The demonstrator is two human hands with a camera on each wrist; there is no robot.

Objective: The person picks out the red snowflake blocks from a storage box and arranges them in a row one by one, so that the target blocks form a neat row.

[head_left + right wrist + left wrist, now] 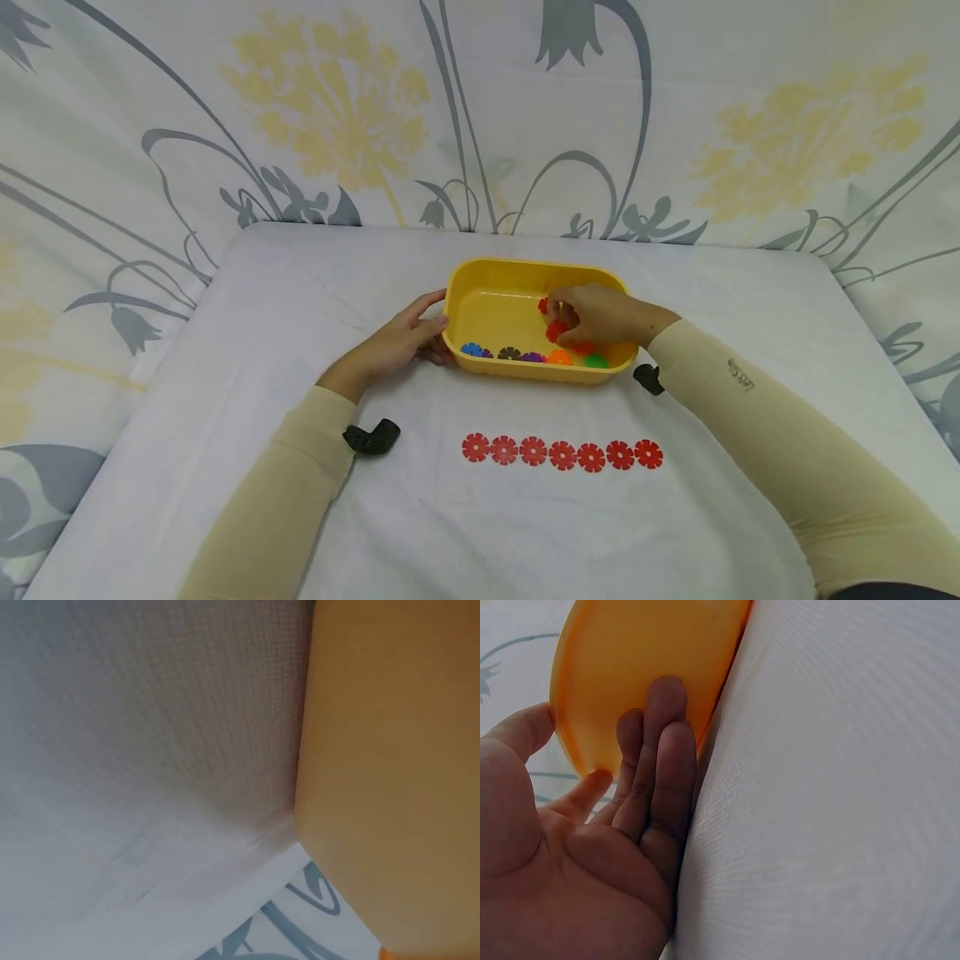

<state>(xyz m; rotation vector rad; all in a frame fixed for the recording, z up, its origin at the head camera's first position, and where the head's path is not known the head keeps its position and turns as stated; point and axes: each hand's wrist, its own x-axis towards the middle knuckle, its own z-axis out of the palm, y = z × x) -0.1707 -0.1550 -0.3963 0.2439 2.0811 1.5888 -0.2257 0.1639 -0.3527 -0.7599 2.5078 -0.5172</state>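
A yellow tray (491, 265) with rounded corners stands on the white cloth. At its left end my left hand (397, 342) touches the outer wall; in the left wrist view, the fingers (676, 761) lie fairly straight against it and the thumb meets the rim. My right hand (600, 315) reaches inside the tray's right half, thumb and finger curled to pinch a red notched disc (556, 332). Other red discs lie by those fingertips, partly hidden. Blue (472, 349), dark, purple, orange (559, 357) and green (596, 361) discs lie along the near wall.
In front of the tray, several red notched discs (533, 451) form a side-by-side row on the cloth. A black wrist device (372, 437) sits at the left cuff, another (648, 379) at the right. Floral fabric (480, 108) hangs behind the table.
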